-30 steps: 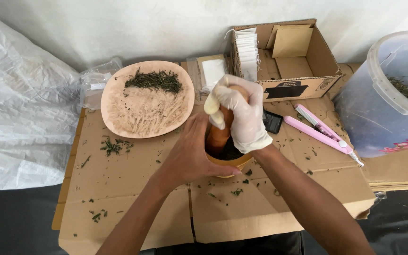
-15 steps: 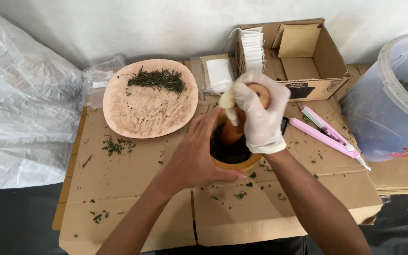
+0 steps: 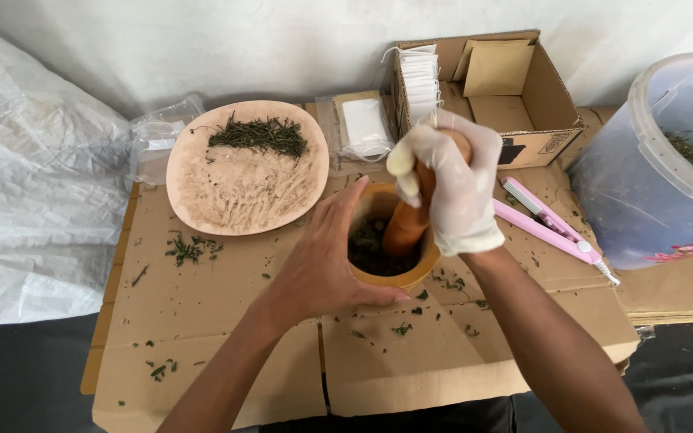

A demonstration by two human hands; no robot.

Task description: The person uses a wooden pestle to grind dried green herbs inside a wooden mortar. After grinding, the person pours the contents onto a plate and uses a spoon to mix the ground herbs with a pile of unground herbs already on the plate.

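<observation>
Compared with a second ago, the pestle (image 3: 407, 220) is now seen planted more upright and deeper in the wooden mortar (image 3: 387, 277), and the mortar sits a little further right in the view; this is judged to mean that the grinding of the leaves is under way rather than finished. The pestle's top is gripped by the gloved right hand (image 3: 452, 188), whose fingers are wrapped tightly round it. The mortar is steadied by the bare left hand (image 3: 324, 265), its fingers curled narrowly against the left wall and near rim. Dark crushed herb (image 3: 366, 240) is held in the bowl of the mortar, near the middle of the cardboard-covered table (image 3: 226, 353). To the far left, a flat round tray (image 3: 246, 192) carries a small heap of green sprigs at its far edge and pale dust below. A cardboard box (image 3: 539, 120) at the far right is filled with white paper sachets and a brown envelope. A clear bucket (image 3: 643, 184) at the right edge holds more greenery. A pink tool (image 3: 551, 228) lies between box and bucket.
</observation>
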